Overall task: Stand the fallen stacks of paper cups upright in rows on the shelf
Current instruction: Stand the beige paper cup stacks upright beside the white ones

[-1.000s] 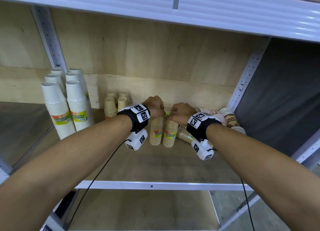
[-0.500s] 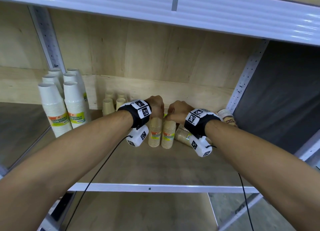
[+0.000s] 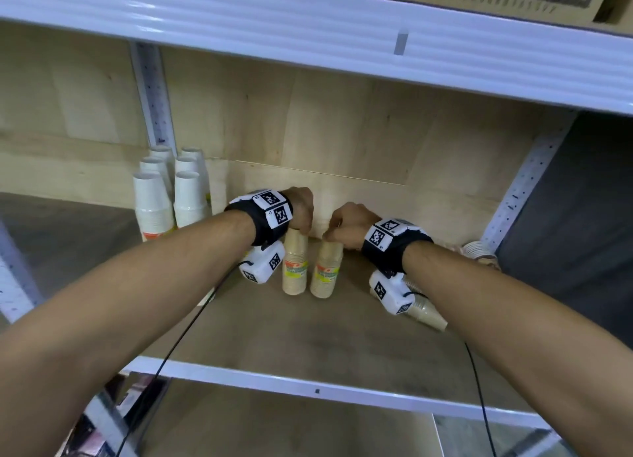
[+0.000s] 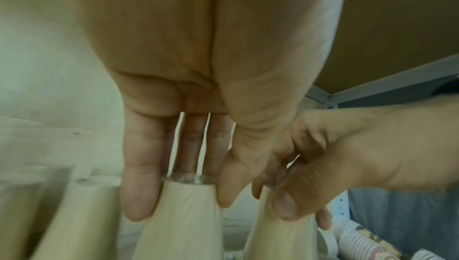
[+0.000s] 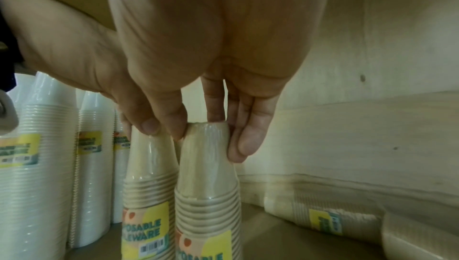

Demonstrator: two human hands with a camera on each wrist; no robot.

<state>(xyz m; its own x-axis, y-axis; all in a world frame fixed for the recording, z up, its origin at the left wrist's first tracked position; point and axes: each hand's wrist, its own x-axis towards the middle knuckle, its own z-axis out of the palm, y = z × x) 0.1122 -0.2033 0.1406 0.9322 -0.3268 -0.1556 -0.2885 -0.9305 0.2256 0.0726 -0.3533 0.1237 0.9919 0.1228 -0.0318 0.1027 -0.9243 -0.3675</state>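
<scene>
Left hand: the left hand (image 3: 301,207) grips the top of the left tan stack (image 3: 295,267) from above, fingers (image 4: 139,185) and thumb curled round it.
Right hand: the right hand (image 3: 349,224) pinches the top of the right tan stack (image 3: 327,271) in the same way, fingertips (image 5: 244,142) down its side.
Tan stacks: both upright on the shelf (image 3: 274,336), just beside each other, labels facing front.
Fallen stack: a tan stack (image 3: 426,311) lies on its side, right of the right tan stack, partly hidden by the wrist.
White stacks: white cup stacks (image 3: 171,196) stand upright in rows, left of the left tan stack.
Patterned cups: a patterned stack (image 3: 479,251) lies by the right upright post.
</scene>
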